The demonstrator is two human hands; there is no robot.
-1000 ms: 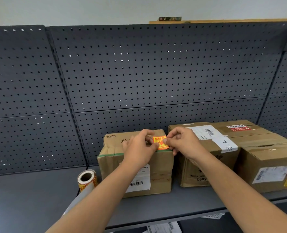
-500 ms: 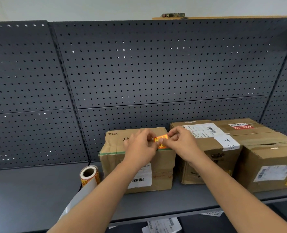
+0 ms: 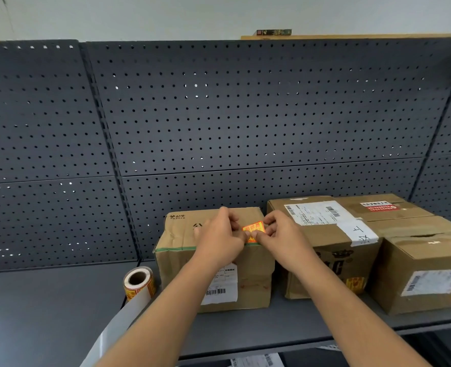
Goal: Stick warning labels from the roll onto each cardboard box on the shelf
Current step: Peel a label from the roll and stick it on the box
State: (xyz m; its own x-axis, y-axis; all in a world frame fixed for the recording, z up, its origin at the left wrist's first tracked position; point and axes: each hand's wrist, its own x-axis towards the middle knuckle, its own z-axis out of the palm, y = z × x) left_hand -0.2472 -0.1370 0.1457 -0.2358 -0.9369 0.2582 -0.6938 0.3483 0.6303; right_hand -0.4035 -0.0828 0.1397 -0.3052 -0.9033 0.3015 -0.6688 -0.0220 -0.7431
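Note:
An orange-and-yellow warning label (image 3: 254, 229) lies on the top front edge of the left cardboard box (image 3: 182, 239). My left hand (image 3: 220, 235) pinches its left side and my right hand (image 3: 281, 235) pinches its right side, both low over the box top. Whether the label is stuck down I cannot tell. The label roll (image 3: 139, 283) stands on the shelf left of this box, its white backing strip (image 3: 113, 332) trailing off the front edge. The middle box (image 3: 332, 234) and the right box (image 3: 420, 260) each carry a yellow label low on the front.
The grey shelf (image 3: 47, 300) runs left of the roll. A dark pegboard wall (image 3: 245, 115) closes the back. A further box (image 3: 383, 206) lies behind the right one. Papers (image 3: 256, 361) show on the level below.
Both hands have sunk with the label closer to the box top. The label now lies flatter against the box's front edge. The view has tilted slightly.

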